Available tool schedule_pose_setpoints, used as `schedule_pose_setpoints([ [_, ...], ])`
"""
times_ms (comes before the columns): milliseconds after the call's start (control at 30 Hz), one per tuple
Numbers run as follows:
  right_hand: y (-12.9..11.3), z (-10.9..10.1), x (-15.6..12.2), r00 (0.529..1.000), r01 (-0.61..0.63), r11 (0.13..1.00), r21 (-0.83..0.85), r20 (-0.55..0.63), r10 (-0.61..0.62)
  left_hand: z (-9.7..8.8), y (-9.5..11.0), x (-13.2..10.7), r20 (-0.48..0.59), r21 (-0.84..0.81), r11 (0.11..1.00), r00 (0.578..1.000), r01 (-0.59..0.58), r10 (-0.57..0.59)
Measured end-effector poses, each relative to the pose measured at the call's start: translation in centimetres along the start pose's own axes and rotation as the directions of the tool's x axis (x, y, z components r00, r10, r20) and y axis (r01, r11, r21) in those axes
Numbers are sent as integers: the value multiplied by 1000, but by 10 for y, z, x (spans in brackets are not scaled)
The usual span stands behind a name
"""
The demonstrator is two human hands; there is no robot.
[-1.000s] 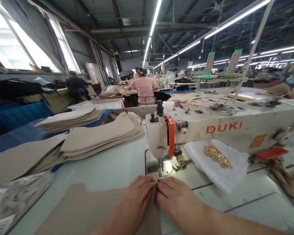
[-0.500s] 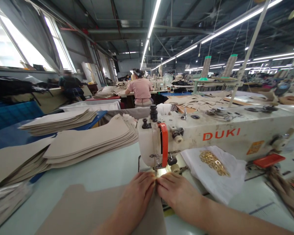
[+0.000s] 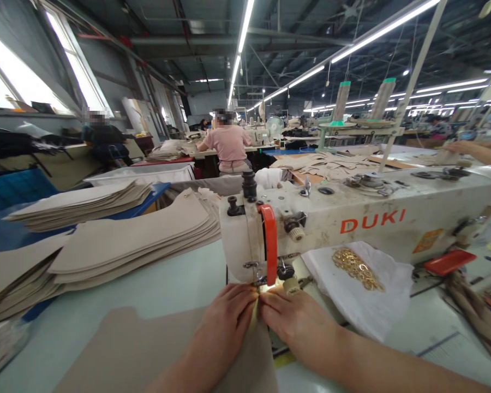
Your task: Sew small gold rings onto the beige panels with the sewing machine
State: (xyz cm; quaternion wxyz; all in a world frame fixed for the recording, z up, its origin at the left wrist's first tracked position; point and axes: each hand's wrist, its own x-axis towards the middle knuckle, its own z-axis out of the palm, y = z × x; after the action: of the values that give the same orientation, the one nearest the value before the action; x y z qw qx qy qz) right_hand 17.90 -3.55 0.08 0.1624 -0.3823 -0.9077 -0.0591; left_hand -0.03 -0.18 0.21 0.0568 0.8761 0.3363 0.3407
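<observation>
A beige-grey fabric panel (image 3: 147, 344) lies flat on the pale green table and runs up to the needle area of a white sewing machine (image 3: 245, 240). My left hand (image 3: 227, 322) presses on the panel's upper right edge, its fingers pinched together near the presser foot. From the other side my right hand (image 3: 292, 319) pinches the same edge, the fingertips of both hands almost meeting under the lit needle. The needle and the exact stitch spot are hidden behind the fingers. An orange guard (image 3: 270, 243) stands just above them.
Stacks of cut fabric panels (image 3: 135, 240) lie at the left. Gold metal rings (image 3: 358, 268) sit on a white cloth (image 3: 384, 311) beside the machine, near a red tray (image 3: 450, 262). Thread cones (image 3: 341, 103) stand behind. A person in pink (image 3: 229, 144) sits farther back; another person's arm (image 3: 478, 150) reaches in at right.
The view has shifted slightly, so the background sits farther left and higher. Both hands stay at the needle, pinching the fabric edge. The other person's arm at right reaches farther into view.
</observation>
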Motion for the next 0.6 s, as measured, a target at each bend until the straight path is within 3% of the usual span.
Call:
schedule_pose_setpoints([
  [600,-3,4,-2,999,-21,1000,-23,-37,20,-2,3,-1,50,7,999,998,31,-31],
])
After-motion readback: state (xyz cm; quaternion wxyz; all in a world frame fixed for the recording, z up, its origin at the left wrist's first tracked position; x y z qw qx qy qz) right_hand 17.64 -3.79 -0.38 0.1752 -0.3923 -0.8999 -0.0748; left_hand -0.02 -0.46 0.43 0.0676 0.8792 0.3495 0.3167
